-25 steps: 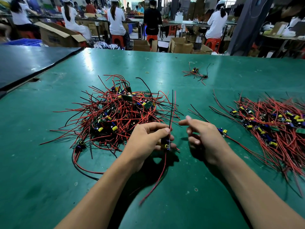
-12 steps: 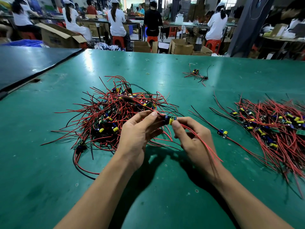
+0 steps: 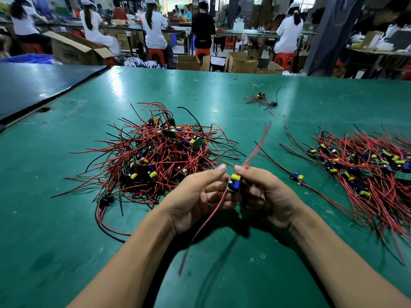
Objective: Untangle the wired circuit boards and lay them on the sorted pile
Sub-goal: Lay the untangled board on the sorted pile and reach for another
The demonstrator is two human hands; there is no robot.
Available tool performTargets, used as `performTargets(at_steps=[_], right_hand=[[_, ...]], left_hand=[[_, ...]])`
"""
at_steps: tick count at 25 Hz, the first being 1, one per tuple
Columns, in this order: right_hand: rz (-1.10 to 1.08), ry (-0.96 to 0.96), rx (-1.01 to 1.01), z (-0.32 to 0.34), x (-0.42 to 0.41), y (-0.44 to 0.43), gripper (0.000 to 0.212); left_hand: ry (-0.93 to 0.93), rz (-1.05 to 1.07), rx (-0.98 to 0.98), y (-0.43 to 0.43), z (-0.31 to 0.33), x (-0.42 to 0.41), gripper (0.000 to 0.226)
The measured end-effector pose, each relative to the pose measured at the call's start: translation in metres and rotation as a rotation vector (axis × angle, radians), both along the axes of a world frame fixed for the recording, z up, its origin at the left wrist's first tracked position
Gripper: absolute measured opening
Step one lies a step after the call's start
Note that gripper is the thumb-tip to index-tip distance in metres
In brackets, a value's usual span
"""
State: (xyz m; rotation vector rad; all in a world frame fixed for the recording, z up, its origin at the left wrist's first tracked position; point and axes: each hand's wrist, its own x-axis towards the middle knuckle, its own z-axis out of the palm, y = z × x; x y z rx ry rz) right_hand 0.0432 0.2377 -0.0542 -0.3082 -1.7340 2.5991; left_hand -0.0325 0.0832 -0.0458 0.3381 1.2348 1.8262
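A small circuit board (image 3: 234,182) with a yellow capacitor and blue parts is held between my left hand (image 3: 198,196) and my right hand (image 3: 266,194), above the green table (image 3: 66,252). Its red wires run up past my right fingers, blurred, and down toward me under my left palm. The tangled pile (image 3: 160,156) of red and black wired boards lies just beyond my left hand. The sorted pile (image 3: 367,172) lies to the right, wires roughly parallel. One single board (image 3: 297,177) rests at that pile's near-left edge.
A small stray cluster of wired boards (image 3: 262,100) sits farther back on the table, with a yellow rubber band (image 3: 196,99) to its left. A dark table (image 3: 33,85) adjoins on the left. People sit at benches among cardboard boxes beyond the far edge.
The board has come clear of the tangled pile and now sits lower and nearer me between both hands. Its wires have swung, one end up and one end down.
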Motion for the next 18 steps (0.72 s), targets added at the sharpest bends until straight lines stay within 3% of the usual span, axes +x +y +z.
performTargets(at_steps=[4,8,12,18], right_hand=[[-0.026,0.003,-0.03,-0.003,-0.002,0.002,0.023],[-0.085,-0.011,0.024,-0.009,-0.003,0.002,0.028],[-0.156,0.0,0.137,-0.014,-0.005,0.0,0.041],[-0.099,-0.008,0.173,-0.012,-0.004,-0.003,0.021]], left_hand=[[0.028,-0.013,-0.01,0.001,-0.002,0.004,0.024],[0.102,0.043,-0.074,0.004,-0.004,0.004,0.023],[0.235,0.105,-0.135,0.008,-0.006,0.009,0.007],[0.287,0.143,-0.109,0.01,-0.01,0.011,0.014]])
